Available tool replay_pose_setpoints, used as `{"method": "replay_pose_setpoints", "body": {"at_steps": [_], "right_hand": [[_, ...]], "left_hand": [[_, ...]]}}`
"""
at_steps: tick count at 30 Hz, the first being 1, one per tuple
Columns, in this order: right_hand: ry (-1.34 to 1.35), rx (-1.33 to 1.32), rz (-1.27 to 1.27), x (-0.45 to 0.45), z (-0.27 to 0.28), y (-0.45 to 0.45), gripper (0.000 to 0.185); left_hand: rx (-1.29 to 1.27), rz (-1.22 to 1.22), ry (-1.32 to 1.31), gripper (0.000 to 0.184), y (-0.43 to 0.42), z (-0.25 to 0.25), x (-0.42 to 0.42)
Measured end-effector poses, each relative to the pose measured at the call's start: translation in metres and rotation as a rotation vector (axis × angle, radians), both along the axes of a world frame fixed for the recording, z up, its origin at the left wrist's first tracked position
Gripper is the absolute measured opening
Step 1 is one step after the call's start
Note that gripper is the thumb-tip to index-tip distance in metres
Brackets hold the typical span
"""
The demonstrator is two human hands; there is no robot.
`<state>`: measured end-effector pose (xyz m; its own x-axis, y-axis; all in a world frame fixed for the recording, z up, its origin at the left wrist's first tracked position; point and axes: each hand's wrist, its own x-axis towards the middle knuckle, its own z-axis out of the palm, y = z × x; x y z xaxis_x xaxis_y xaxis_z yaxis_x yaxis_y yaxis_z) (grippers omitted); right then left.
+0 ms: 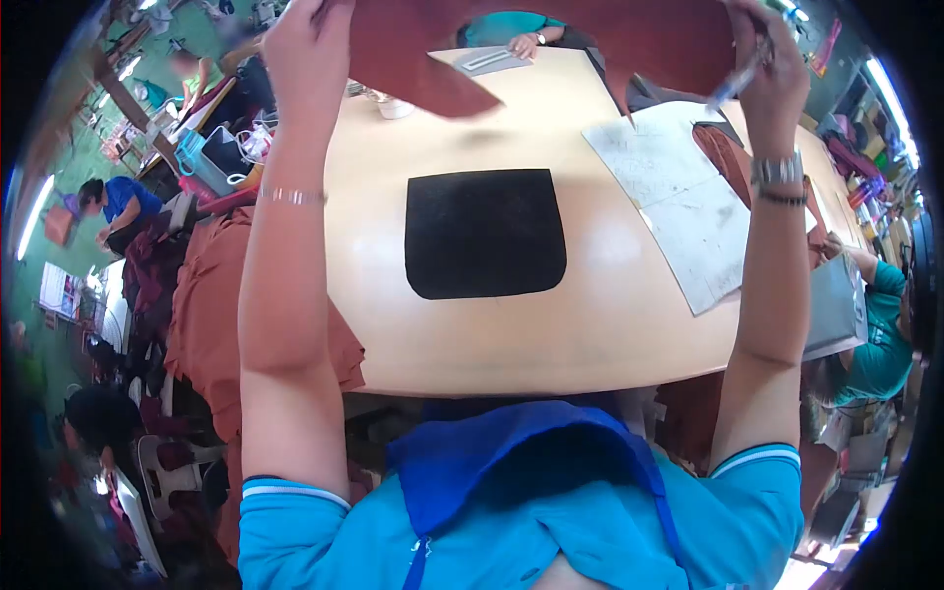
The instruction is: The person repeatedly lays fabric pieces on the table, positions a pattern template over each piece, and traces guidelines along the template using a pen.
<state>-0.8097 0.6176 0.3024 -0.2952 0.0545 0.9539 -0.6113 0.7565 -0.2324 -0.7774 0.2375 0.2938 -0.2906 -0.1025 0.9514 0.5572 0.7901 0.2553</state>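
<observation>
Clamped on the reddish-brown cloth (423, 77), raised toward twelve o'clock, with right hand (305, 44) at eleven, left hand (772, 74) at one. Might get marked by the pen-like tool (733, 87) in the left, or, sagging, shift the pale sheet (678, 206) at two.

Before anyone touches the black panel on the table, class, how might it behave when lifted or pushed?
The black panel looks thin, so it is probably light and may bend when lifted. Lying flat on the smooth-looking table, it would likely slide rather than tip or roll.
</observation>
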Motion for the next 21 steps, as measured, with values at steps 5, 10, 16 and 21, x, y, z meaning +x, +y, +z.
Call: {"method": "replay_pose_setpoints", "body": {"at_steps": [5,10,16,21], "right_hand": [[-0.160,0.137,0.295,0.039,-0.112,0.011,0.022],[-0.414,0.272,0.351,0.067,-0.236,0.012,0.020],[-0.626,0.288,0.421,0.124,-0.282,0.026,0.018],[-0.815,0.255,0.312,0.152,-0.271,0.059,0.023]], "left_hand": [[-0.171,-0.060,-0.219,0.029,-0.013,-0.130,0.043],[-0.302,-0.032,-0.578,0.026,-0.014,-0.249,0.087],[-0.303,-0.073,-0.865,0.032,-0.005,-0.279,0.150],[-0.377,-0.088,-0.878,0.036,0.001,-0.282,0.192]]}}
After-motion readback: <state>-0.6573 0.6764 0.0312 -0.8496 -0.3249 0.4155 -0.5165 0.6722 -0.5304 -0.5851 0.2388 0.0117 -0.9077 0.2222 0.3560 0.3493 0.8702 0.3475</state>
